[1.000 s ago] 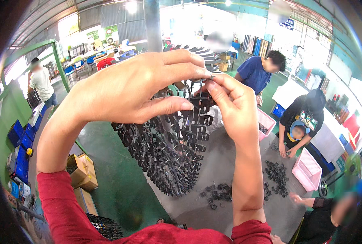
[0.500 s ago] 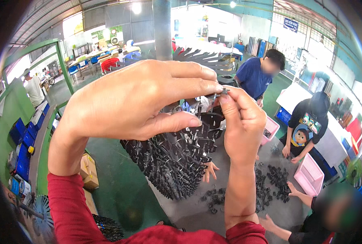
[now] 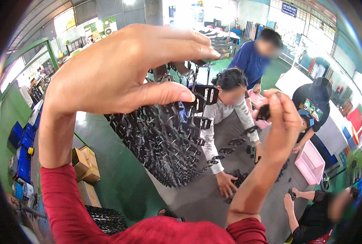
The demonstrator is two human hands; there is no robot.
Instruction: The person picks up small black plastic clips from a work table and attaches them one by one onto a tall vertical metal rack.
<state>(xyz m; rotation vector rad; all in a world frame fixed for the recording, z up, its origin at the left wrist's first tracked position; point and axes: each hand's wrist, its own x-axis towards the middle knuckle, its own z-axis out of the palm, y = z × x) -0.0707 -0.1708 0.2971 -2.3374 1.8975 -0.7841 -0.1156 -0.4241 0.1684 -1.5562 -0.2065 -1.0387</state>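
Note:
My left hand is raised in front of a rack of black slotted plastic parts hanging in dense rows. Its fingers are stretched out and the thumb stands apart, beside one of the hanging parts. My right hand is held up to the right, away from the rack. Its thumb and fingertips are pinched together; what they hold, if anything, is too small to make out.
Below the rack, a grey table bears scattered black parts. A person in grey leans over it, arms reaching out. More people stand right, near a pink basket. Cardboard boxes sit on the green floor at left.
My right hand has moved away from the left, to the right and slightly down. The left hand has shifted up and left. A person in grey has come into view across the table.

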